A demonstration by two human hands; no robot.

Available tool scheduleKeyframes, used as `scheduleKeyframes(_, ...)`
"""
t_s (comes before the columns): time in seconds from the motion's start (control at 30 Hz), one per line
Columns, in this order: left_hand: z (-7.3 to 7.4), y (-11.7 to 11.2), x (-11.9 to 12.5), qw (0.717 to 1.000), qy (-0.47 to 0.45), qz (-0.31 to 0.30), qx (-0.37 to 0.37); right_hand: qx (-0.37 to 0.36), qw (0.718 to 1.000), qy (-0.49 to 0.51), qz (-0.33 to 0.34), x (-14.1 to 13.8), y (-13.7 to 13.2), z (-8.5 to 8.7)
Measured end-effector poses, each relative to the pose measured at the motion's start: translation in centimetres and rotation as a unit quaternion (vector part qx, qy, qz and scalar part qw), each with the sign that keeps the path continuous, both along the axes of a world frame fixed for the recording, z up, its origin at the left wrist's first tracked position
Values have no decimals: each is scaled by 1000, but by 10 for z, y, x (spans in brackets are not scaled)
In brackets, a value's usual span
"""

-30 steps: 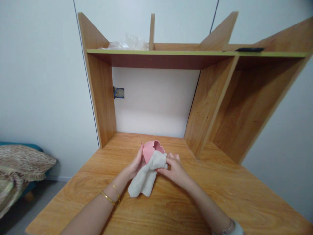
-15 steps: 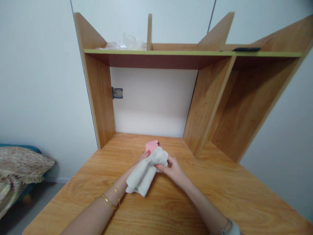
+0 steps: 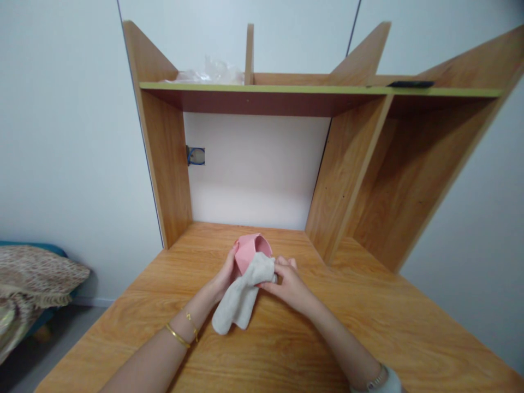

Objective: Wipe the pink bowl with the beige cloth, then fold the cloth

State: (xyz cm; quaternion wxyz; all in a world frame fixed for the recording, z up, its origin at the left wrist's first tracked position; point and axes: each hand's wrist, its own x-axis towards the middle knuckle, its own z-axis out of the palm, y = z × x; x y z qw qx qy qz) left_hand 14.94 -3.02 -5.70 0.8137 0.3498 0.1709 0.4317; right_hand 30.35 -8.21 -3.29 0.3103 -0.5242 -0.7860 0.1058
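My left hand [image 3: 228, 271] is closed around the left side of a pink faceted cup-like container [image 3: 246, 252]. Its round opening tilts toward the right, and its lower part is hidden behind cloth and fingers. In my right hand [image 3: 285, 279] a light grey cloth [image 3: 245, 290] is pinched between thumb and fingers. The cloth lies against the container's front near the rim, and its loose end hangs down to the left over the desk.
The wooden desk [image 3: 262, 360] carries a hutch with upright panels [image 3: 344, 180]. On its shelf [image 3: 286, 90] lie clear plastic wrap [image 3: 215, 72] and a dark flat object [image 3: 410, 84]. A wall socket box [image 3: 197, 156] shows at back left. A patterned blanket [image 3: 41, 273] drapes at far left.
The cloth has slid down and right off the pink container, so more of it and its opening show. My left hand has shifted slightly left with the container turned.
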Motion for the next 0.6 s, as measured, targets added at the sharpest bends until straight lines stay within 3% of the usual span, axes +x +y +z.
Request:
scheduleKeyframes(0.13, 3, -1, -6, 999, 7, -32, 2, 20, 999, -41, 23, 2, -2, 4)
scheduleKeyframes(0.3, 7, -3, -13, 993, -3, -117, 24, 27, 998, -52, 36, 2, -5, 6)
scheduleKeyframes(0.5, 2, -8, -13, 986, 12, -163, 40, 12, 998, 67, -9, 4, 0, -2)
scheduleKeyframes(0.6, -9, -6, -8, 990, 71, -124, 13, 4, 989, 147, -20, 8, 6, -8)
